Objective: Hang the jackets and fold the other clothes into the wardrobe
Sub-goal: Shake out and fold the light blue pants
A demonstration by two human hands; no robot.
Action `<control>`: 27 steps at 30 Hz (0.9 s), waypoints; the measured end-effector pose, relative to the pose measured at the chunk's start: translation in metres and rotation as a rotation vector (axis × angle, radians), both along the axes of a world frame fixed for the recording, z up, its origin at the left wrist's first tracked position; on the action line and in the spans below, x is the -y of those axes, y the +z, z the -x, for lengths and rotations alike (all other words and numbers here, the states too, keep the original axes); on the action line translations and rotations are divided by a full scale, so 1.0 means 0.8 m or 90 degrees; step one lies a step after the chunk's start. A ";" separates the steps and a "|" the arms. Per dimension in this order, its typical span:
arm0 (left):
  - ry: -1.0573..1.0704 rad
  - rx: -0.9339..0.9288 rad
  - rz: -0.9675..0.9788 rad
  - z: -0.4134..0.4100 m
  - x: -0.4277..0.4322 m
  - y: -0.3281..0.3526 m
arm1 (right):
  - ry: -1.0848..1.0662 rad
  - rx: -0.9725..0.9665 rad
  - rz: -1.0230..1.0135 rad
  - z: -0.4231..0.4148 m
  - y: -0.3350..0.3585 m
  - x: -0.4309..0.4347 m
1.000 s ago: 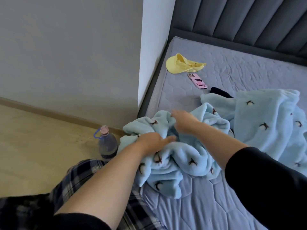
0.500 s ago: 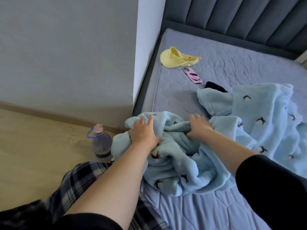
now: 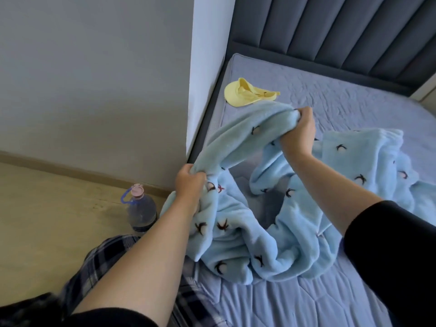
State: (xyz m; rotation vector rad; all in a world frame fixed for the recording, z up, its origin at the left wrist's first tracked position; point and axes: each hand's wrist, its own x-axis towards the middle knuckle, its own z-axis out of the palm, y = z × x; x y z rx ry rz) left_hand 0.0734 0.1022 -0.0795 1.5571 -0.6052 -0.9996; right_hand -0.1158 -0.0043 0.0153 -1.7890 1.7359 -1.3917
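Observation:
A light blue fleece garment (image 3: pixel 238 234) with small dark bird prints lies bunched on the bed's near left part. My left hand (image 3: pixel 188 182) grips its edge at the left, near the bed's side. My right hand (image 3: pixel 298 128) grips the same edge farther back and holds it raised above the mattress. The stretch of fabric between my hands is pulled into a taut band. A second light blue piece (image 3: pixel 368 161) with the same print lies spread to the right; where the two join is hidden.
A yellow cap (image 3: pixel 245 93) lies at the far left of the purple mattress (image 3: pixel 306 303). A water bottle (image 3: pixel 141 208) stands on the wooden floor beside the bed. A white wall corner (image 3: pixel 207 67) and a dark padded headboard (image 3: pixel 342 31) bound the bed.
Both hands have closed on the fleece's edge and lifted it. My right hand went up and away, stretching the fabric. The pink phone is now hidden behind the raised cloth.

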 end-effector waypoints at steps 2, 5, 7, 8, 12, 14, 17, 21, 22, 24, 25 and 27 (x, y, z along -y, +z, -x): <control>-0.013 0.047 -0.060 -0.006 -0.004 -0.002 | 0.045 -0.062 -0.018 -0.007 -0.002 -0.008; 0.005 0.183 -0.113 -0.014 -0.006 -0.002 | 0.210 -0.160 -0.191 -0.015 -0.020 -0.016; -0.009 0.217 -0.117 -0.016 -0.006 -0.001 | 0.323 -0.259 -0.306 -0.017 -0.037 -0.026; -0.029 0.237 -0.147 -0.015 -0.007 -0.002 | 0.317 -0.309 -0.286 -0.018 -0.046 -0.029; -0.127 0.263 -0.250 -0.017 -0.009 -0.013 | 0.265 -0.321 -0.351 -0.024 -0.073 -0.052; -0.144 0.236 -0.203 -0.019 -0.008 -0.013 | 0.401 -0.439 -0.559 -0.029 -0.094 -0.078; -0.056 0.160 -0.089 -0.021 -0.007 -0.008 | 0.469 -0.583 -0.554 -0.030 -0.120 -0.108; 0.009 0.466 0.047 -0.014 -0.014 -0.001 | 0.255 -0.521 -0.305 -0.034 -0.093 -0.055; 0.016 0.536 0.077 -0.012 -0.016 0.001 | 0.171 -0.486 -0.239 -0.030 -0.078 -0.037; 0.022 0.611 0.134 -0.008 -0.020 0.004 | 0.033 -0.457 -0.116 -0.019 -0.052 -0.014; 0.021 0.636 0.165 -0.006 -0.020 0.004 | 0.008 -0.471 -0.049 -0.016 -0.046 -0.010; -0.020 0.674 0.181 -0.007 -0.018 -0.003 | 0.093 -0.485 0.072 -0.020 -0.047 -0.021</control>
